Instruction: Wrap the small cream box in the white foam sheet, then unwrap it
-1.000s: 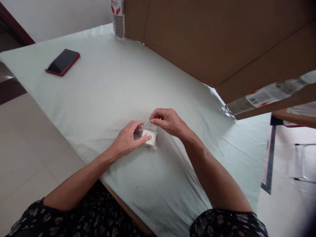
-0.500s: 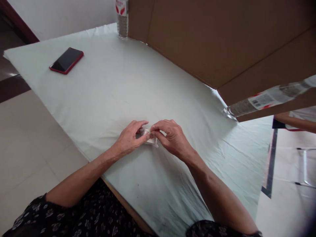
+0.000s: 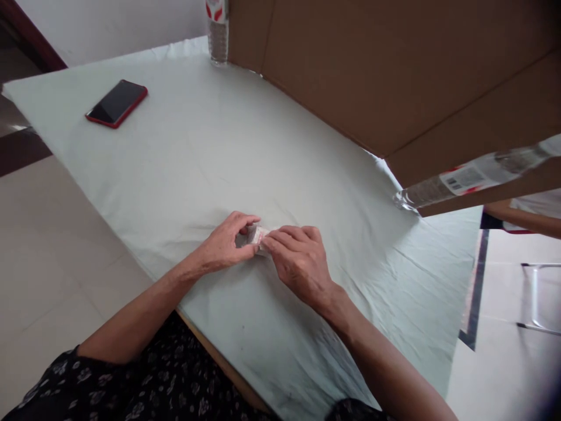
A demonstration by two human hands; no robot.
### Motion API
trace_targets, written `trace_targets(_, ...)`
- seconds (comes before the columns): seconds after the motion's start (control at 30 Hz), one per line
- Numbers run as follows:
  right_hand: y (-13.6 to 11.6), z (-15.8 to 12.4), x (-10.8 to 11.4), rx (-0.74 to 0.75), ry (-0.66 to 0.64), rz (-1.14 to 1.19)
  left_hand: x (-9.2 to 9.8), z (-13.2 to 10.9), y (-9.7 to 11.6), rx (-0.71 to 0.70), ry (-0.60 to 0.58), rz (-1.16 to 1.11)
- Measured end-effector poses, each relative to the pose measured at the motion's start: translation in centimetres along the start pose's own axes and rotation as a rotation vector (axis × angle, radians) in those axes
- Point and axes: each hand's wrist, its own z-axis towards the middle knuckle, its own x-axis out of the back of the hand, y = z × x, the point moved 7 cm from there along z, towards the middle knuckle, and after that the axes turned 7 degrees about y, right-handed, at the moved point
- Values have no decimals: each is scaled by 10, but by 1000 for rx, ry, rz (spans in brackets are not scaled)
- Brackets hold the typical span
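A small white packet with red print [image 3: 256, 234] lies on the pale green cloth near the table's front edge. What looks like a bit of clear wrapping shows around it. My left hand [image 3: 229, 241] grips the packet's left end between thumb and fingers. From the right, my right hand [image 3: 300, 256] reaches over the packet with its fingers bent together and pressed on its right part. Those fingers hide most of that side, and I cannot make out what they pinch.
A dark phone with a red case [image 3: 117, 104] lies at the back left. A large cardboard sheet [image 3: 350, 76] stands along the far right, with a water bottle [image 3: 218, 41] at its left end and another bottle [image 3: 464, 178] at its right. Beyond is another person's arm [image 3: 523, 218].
My right hand has turned over and lowered, from a raised fingertip pinch to fingers lying across the packet. My left thumb has drawn back to the packet's near side.
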Motion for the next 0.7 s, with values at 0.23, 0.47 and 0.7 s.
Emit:
trace_targets(0.23,12,-24,15,-96,189,129,-1,-2,-2,-4,26,8)
trace_targets(0.47,52,-31,-27,-240,-56,390,2,-7,12,-149,100,137)
trace_targets(0.7,44,-26,-43,-216,43,464,-3,-9,8,-157,43,154)
